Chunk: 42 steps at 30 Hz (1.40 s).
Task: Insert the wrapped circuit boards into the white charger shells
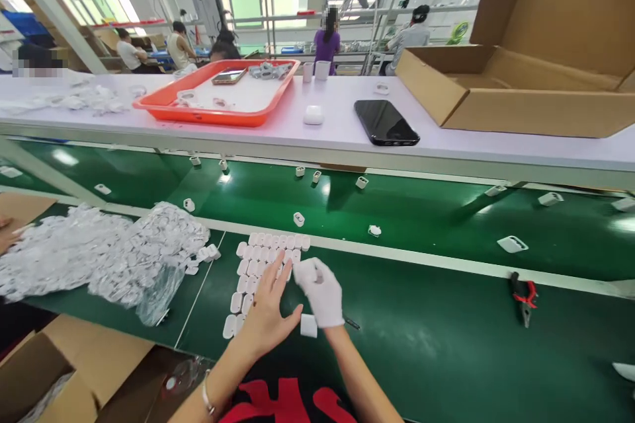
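Note:
My left hand (268, 310) is bare and lies flat, fingers stretched out over rows of small white plastic cases (258, 258) laid on the green belt. My right hand (321, 292), in a white glove, is curled beside it and pinches one white case (300, 271) at the edge of the rows. Another white case (308, 325) lies on the belt just under the gloved hand, between both wrists. A thin dark pen-like tool (352, 324) lies right of my right wrist.
Clear bags of white parts (99, 254) are heaped at left. Loose white cases (512, 244) are scattered on the far belt. Red-handled pliers (523, 294) lie at right. The white shelf holds an orange tray (218, 112), a black phone (385, 122), a cardboard box (520, 99). People work behind.

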{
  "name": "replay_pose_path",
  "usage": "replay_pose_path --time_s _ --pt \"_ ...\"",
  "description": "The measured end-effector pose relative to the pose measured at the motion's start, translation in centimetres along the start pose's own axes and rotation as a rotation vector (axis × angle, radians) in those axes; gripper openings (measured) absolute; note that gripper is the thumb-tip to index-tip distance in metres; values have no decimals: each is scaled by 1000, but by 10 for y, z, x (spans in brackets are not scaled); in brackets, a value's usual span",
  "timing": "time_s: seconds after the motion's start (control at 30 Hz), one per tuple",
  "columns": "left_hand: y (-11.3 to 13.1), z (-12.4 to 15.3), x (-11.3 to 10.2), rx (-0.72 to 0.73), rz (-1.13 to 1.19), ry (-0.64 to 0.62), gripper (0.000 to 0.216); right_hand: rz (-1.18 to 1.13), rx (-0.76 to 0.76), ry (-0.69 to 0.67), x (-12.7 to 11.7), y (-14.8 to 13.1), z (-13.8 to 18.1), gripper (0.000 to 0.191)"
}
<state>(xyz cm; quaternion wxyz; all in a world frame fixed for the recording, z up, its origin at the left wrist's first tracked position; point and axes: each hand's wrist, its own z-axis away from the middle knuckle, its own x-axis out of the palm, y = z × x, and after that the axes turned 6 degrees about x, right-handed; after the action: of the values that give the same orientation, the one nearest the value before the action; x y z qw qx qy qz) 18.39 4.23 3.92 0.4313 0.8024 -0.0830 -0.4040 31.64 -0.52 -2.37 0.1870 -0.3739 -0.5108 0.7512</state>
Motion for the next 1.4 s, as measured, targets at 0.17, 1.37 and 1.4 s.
replay_pose_path --time_s 0.17,1.37,1.4 --pt "-26 -19 27 -320 204 110 46 44 195 -170 -24 -12 -34 48" --pt "4 -3 -56 56 245 48 56 54 -989 -336 -54 -105 31 36" --pt "4 -1 -57 58 243 53 55 66 -1006 -334 -51 -106 33 35"
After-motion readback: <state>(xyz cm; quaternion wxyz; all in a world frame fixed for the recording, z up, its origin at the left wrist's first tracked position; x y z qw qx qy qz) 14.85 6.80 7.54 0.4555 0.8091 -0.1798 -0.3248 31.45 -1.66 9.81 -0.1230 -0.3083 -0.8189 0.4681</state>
